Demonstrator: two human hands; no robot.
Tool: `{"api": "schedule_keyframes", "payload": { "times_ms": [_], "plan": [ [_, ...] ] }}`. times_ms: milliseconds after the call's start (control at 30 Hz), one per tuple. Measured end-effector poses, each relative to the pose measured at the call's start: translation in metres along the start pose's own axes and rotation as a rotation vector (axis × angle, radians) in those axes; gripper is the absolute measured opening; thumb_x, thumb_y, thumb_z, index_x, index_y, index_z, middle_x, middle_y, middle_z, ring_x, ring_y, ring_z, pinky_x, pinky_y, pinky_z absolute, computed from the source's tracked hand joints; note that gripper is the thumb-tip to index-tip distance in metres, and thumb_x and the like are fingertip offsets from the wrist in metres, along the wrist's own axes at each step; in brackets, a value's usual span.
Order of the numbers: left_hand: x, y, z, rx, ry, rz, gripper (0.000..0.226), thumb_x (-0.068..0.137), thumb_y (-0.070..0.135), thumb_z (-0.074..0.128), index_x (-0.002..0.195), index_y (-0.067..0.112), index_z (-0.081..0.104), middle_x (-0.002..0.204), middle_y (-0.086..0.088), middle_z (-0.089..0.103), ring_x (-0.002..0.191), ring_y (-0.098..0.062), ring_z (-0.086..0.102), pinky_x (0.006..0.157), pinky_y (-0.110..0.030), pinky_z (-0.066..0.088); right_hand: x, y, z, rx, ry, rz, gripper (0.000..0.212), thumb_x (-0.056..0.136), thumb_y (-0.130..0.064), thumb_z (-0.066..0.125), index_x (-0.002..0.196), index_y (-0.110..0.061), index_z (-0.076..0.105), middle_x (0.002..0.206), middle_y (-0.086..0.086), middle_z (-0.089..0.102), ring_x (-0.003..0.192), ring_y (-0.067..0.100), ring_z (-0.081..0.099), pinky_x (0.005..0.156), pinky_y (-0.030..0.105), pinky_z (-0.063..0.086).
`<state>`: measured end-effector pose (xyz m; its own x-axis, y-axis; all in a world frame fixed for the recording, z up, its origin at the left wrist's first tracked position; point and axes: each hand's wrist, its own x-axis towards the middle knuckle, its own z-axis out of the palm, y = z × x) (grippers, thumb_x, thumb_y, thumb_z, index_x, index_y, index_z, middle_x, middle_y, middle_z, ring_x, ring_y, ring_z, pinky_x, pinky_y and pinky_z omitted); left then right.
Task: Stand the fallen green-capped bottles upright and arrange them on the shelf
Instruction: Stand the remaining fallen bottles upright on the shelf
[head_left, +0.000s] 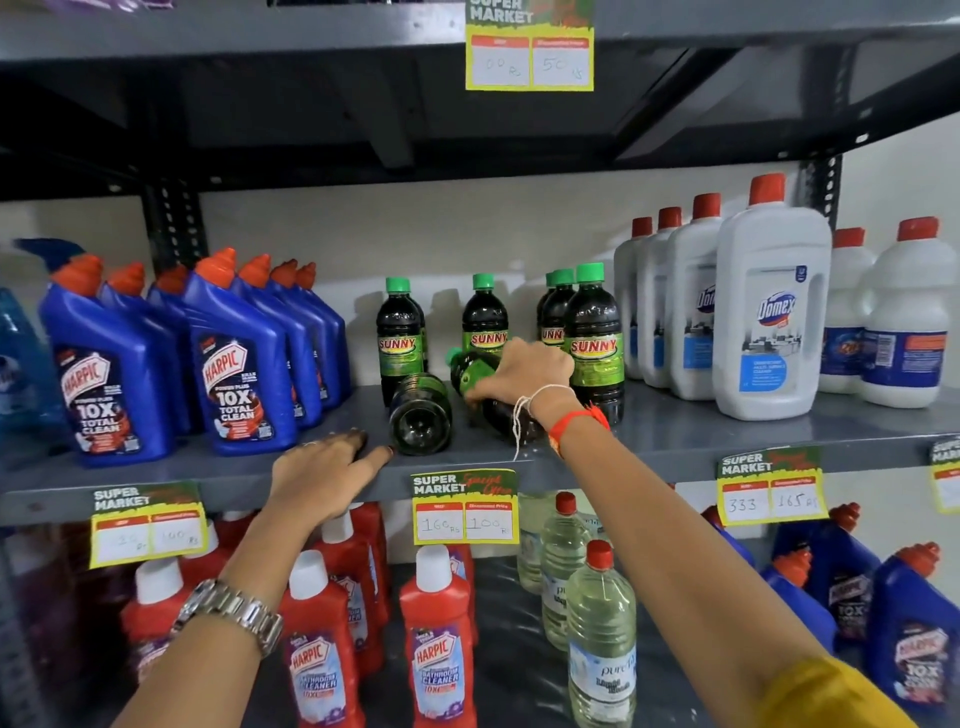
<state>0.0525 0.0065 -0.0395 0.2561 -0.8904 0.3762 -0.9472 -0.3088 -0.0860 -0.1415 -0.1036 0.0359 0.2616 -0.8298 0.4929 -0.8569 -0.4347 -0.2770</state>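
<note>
Two dark green-capped bottles lie on their sides on the grey shelf (675, 431). One fallen bottle (420, 415) points its base toward me. My right hand (524, 371) is closed over the other fallen bottle (470, 371), whose green cap points back left. My left hand (324, 470) rests flat on the shelf's front edge, fingers spread, its fingertips just short of the first bottle's base. Upright green-capped bottles stand behind: one at the left (399, 332), one in the middle (484, 312), and a cluster at the right (593, 332).
Blue Harpic bottles (234, 358) crowd the shelf's left side and white Domex bottles (769, 312) the right. Another shelf hangs close above. Price tags (465, 509) hang from the front edge. Red Harpic bottles (441, 639) and clear bottles (600, 639) stand on the shelf below.
</note>
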Motion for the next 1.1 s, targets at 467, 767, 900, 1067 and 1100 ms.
{"api": "schedule_keyframes", "payload": {
  "times_ms": [467,767,900,1067,1100],
  "plan": [
    [0.001,0.000,0.004,-0.063,0.063,-0.041,0.067,0.081,0.061,0.012,0.128,0.027,0.047,0.133,-0.005,0.054,0.115,-0.025,0.053,0.070,-0.033,0.034,-0.014,-0.001,0.008,0.725,0.196,0.116,0.113,0.065,-0.031,0.082,0.144,0.006,0.010,0.121,0.017,0.060,0.116,0.033,0.057,0.095,0.035,0.044],
    [-0.002,0.004,0.002,-0.136,0.097,-0.085,0.058,0.087,0.057,0.025,0.128,0.023,0.048,0.129,-0.005,0.057,0.113,-0.025,0.054,0.071,-0.032,0.036,-0.011,-0.001,0.033,0.697,0.189,0.118,0.123,0.064,-0.038,0.082,0.146,0.008,0.002,0.147,0.025,0.030,0.139,0.035,0.027,0.113,0.037,0.025],
    [-0.002,0.005,0.000,-0.140,0.099,-0.089,0.058,0.088,0.057,0.026,0.128,0.023,0.048,0.129,-0.006,0.057,0.114,-0.025,0.054,0.072,-0.033,0.036,-0.016,-0.003,0.030,0.440,0.284,0.114,0.119,0.059,-0.049,0.082,0.142,0.007,0.017,0.147,0.027,0.027,0.137,0.038,0.028,0.110,0.038,0.029],
    [-0.002,0.004,0.001,-0.126,0.107,-0.091,0.059,0.087,0.057,0.024,0.130,0.023,0.046,0.131,-0.005,0.056,0.115,-0.025,0.053,0.072,-0.033,0.036,-0.002,0.007,0.026,0.666,0.163,0.153,0.109,0.058,-0.032,0.087,0.137,0.006,0.023,0.129,0.018,0.052,0.121,0.031,0.052,0.100,0.036,0.044],
    [-0.002,0.005,0.001,-0.129,0.110,-0.090,0.059,0.087,0.058,0.025,0.130,0.023,0.047,0.130,-0.006,0.057,0.114,-0.025,0.053,0.072,-0.033,0.036,0.002,0.010,0.025,0.762,0.098,0.178,0.106,0.060,-0.027,0.086,0.138,0.006,0.024,0.128,0.017,0.055,0.119,0.029,0.054,0.100,0.036,0.045]
  ]
}}
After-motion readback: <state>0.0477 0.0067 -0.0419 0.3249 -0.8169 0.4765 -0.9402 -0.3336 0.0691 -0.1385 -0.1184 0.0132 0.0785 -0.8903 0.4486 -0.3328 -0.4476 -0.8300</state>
